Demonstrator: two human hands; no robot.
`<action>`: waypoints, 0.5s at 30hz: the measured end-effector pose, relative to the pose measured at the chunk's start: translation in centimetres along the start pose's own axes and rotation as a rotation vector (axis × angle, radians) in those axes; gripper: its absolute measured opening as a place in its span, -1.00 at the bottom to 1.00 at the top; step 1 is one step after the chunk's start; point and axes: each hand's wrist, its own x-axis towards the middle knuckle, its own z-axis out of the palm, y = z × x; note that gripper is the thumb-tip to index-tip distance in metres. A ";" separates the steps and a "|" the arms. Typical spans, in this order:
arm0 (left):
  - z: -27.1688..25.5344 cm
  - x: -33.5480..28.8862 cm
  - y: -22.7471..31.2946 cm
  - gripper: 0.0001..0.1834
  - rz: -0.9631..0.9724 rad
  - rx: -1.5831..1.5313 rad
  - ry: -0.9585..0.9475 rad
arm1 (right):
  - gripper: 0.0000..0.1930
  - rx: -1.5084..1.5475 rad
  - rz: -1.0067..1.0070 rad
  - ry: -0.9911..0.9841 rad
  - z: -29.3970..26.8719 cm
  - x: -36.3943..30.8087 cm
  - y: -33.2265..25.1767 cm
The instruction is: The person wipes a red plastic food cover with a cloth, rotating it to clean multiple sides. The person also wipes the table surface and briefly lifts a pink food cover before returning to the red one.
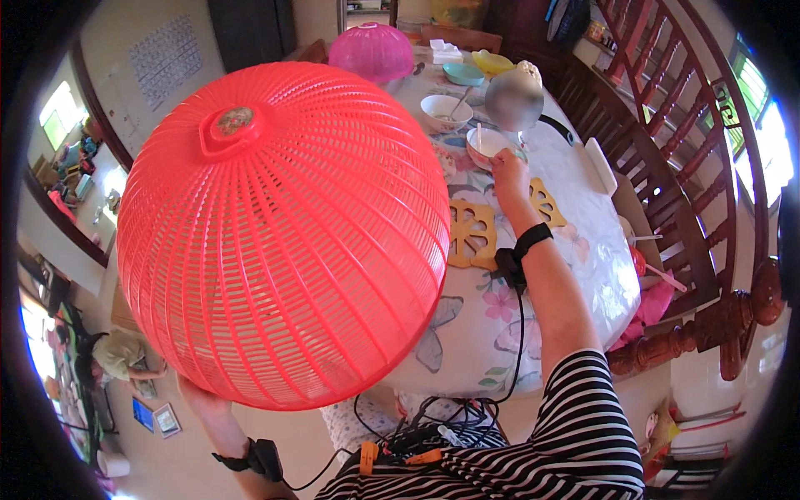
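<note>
A large red plastic mesh food cover is lifted and tilted over the left part of the table. At its lower left edge my left hand grips the rim, its fingers partly hidden by the cover. My right hand reaches across the table, fingers closed at the near rim of a white bowl that has a spoon in it. Beneath my right wrist lie yellow cut-out trivets, partly hidden by the cover and my forearm.
Another white bowl with a spoon stands farther back, near a turquoise bowl, a yellow bowl and a tissue box. A pink mesh cover sits at the far end. Wooden railings line the right. A person bends down at left.
</note>
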 end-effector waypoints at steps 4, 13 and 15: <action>0.0 0.0 0.0 -0.47 -0.014 0.011 -0.051 | -0.87 0.107 0.030 -0.039 -1.3 -1.0 0.2; 0.1 0.1 -0.2 -0.47 -0.021 0.013 -0.082 | -0.67 -0.055 0.022 -0.010 -3.3 -2.4 1.5; 0.0 0.1 -0.1 -0.47 -0.017 0.013 -0.128 | -0.64 0.068 0.212 -0.080 -3.3 -1.8 1.1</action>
